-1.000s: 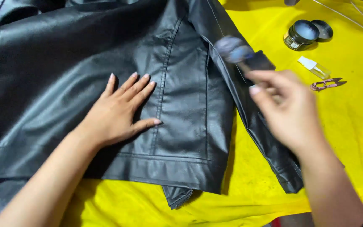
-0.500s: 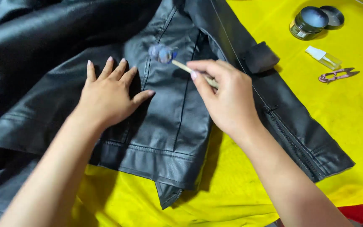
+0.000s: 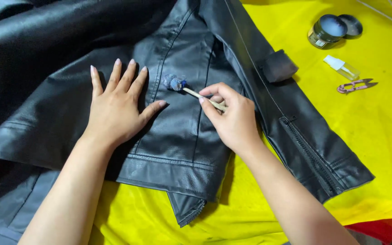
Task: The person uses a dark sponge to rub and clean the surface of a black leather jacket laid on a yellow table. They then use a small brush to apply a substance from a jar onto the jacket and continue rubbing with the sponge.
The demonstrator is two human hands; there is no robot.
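Observation:
A black leather jacket [image 3: 60, 77] lies spread over a yellow cloth [image 3: 377, 136]. My left hand [image 3: 114, 109] presses flat on the jacket's front panel, fingers spread. My right hand [image 3: 232, 118] pinches a thin wooden stick [image 3: 200, 96] with a bluish-grey dauber tip [image 3: 174, 83]. That tip touches the leather just right of my left fingers. A sleeve with a zip at the cuff [image 3: 314, 159] runs down toward the lower right.
At the top right stand an open round tin [image 3: 326, 30] and its lid [image 3: 350, 25]. A small clear bottle with a white cap [image 3: 342, 68] and small pink-handled snips [image 3: 355, 85] lie below them. Red fabric [image 3: 377, 229] shows at the bottom right.
My right hand brought the dauber from the right, above the sleeve, down onto the jacket front. My left hand has stayed flat on the leather while the view shifted.

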